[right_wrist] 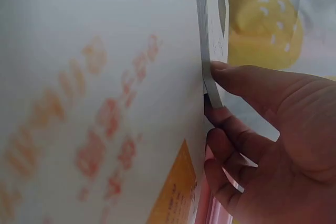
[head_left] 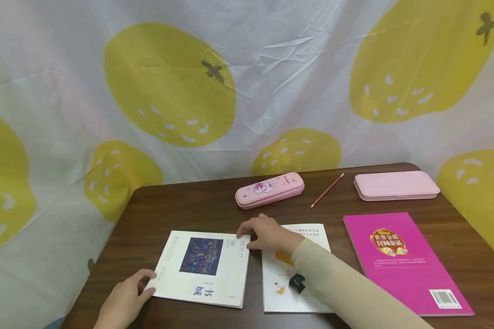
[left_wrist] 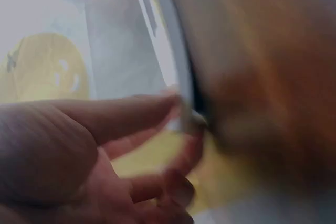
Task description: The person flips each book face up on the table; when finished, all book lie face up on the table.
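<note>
A white book (head_left: pixel 201 269) with a dark square picture on its cover lies at the left front of the table. At its left edge, my left hand (head_left: pixel 123 294) pinches the lower corner between thumb and fingers. My right hand (head_left: pixel 269 235) holds the upper right corner, its thumb on the cover and a fingertip under the edge in the right wrist view. Under my right forearm lies a second white book (head_left: pixel 273 278), partly hidden. A small black sharpener (head_left: pixel 297 283) sits on that second book, beside the sleeve.
A magenta book (head_left: pixel 407 260) lies to the right. Farther back are a pink pencil case with a rabbit (head_left: pixel 269 189), a red pencil (head_left: pixel 327 190) and a plain pink case (head_left: pixel 396 185). A fruit-patterned curtain (head_left: pixel 247 91) hangs behind the brown table (head_left: pixel 181 208).
</note>
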`<act>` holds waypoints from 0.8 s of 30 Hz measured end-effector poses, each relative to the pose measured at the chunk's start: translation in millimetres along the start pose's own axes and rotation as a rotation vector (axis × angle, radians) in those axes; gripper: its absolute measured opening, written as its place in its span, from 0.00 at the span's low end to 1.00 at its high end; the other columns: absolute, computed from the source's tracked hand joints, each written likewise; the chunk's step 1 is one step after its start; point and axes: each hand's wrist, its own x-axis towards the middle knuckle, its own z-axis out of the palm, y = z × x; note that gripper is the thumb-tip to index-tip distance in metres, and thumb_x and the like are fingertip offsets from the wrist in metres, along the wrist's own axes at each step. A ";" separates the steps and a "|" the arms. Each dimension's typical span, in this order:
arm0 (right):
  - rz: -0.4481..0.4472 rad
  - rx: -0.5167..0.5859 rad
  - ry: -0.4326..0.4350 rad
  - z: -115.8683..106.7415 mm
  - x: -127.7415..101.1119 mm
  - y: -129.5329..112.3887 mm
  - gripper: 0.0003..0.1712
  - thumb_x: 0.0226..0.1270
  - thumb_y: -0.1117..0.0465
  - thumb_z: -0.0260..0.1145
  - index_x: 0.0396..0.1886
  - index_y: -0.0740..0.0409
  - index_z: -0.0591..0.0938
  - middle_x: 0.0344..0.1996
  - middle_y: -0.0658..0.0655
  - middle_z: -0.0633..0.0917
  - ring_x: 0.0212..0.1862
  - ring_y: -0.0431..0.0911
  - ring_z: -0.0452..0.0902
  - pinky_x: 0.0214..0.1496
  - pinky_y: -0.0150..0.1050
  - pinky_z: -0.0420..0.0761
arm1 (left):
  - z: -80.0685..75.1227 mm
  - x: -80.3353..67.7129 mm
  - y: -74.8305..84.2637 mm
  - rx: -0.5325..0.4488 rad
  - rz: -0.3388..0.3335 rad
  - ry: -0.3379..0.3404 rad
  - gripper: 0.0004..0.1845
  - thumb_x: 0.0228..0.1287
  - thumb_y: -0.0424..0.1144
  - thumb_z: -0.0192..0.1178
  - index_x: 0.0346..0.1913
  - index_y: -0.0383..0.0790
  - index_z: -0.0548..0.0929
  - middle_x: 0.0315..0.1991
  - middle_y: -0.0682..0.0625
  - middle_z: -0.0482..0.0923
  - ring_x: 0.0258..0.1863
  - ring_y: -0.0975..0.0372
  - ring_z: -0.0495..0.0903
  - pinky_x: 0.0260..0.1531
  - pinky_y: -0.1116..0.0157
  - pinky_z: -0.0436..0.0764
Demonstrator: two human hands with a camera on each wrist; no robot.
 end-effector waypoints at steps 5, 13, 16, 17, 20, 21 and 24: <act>0.027 -0.069 0.001 1.2 -1.1 -6.1 0.16 0.58 0.58 0.80 0.48 0.44 0.89 0.44 0.53 0.82 0.50 0.49 0.69 0.55 0.50 0.69 | -7.1 1.0 13.1 0.108 -0.046 -0.014 0.22 0.58 0.41 0.75 0.55 0.44 0.84 0.44 0.36 0.79 0.35 0.52 0.80 0.29 0.48 0.80; 0.032 -0.115 0.032 10.2 -24.1 -33.3 0.20 0.53 0.51 0.83 0.47 0.44 0.89 0.44 0.52 0.82 0.47 0.46 0.70 0.52 0.44 0.72 | -32.4 14.5 31.2 0.210 -0.025 -0.110 0.19 0.56 0.42 0.75 0.51 0.44 0.87 0.52 0.33 0.81 0.45 0.44 0.83 0.41 0.39 0.80; 0.017 -0.122 0.006 15.0 -35.0 -47.2 0.19 0.54 0.51 0.82 0.45 0.45 0.90 0.37 0.50 0.83 0.41 0.43 0.73 0.44 0.40 0.74 | -42.6 25.0 37.9 0.221 -0.031 -0.123 0.16 0.55 0.37 0.74 0.48 0.43 0.86 0.51 0.35 0.83 0.42 0.47 0.82 0.39 0.41 0.79; 0.013 -0.127 -0.006 16.8 -38.6 -51.9 0.18 0.53 0.50 0.82 0.45 0.45 0.90 0.36 0.49 0.83 0.40 0.42 0.73 0.42 0.38 0.74 | -45.3 29.6 40.0 0.220 -0.036 -0.125 0.16 0.55 0.36 0.74 0.48 0.43 0.86 0.50 0.36 0.84 0.41 0.48 0.81 0.39 0.42 0.79; 0.016 -0.160 -0.029 24.6 -48.5 -64.0 0.18 0.51 0.47 0.83 0.41 0.42 0.89 0.31 0.44 0.82 0.35 0.39 0.73 0.36 0.36 0.74 | -51.8 46.1 45.1 0.199 -0.016 -0.129 0.17 0.55 0.32 0.73 0.49 0.41 0.85 0.47 0.39 0.85 0.41 0.49 0.83 0.40 0.43 0.79; 0.022 -0.180 -0.030 27.1 -51.6 -67.8 0.18 0.50 0.46 0.83 0.40 0.41 0.89 0.29 0.43 0.81 0.34 0.38 0.73 0.34 0.35 0.73 | -53.3 52.4 46.0 0.187 0.002 -0.132 0.18 0.55 0.32 0.72 0.50 0.40 0.85 0.47 0.39 0.85 0.42 0.48 0.83 0.41 0.43 0.80; 0.037 -0.268 -0.012 34.3 -59.4 -78.2 0.21 0.45 0.41 0.84 0.38 0.39 0.87 0.28 0.42 0.79 0.33 0.39 0.73 0.32 0.36 0.73 | -58.5 71.2 48.3 0.168 0.064 -0.153 0.19 0.56 0.29 0.72 0.52 0.35 0.85 0.47 0.38 0.85 0.45 0.47 0.84 0.45 0.44 0.81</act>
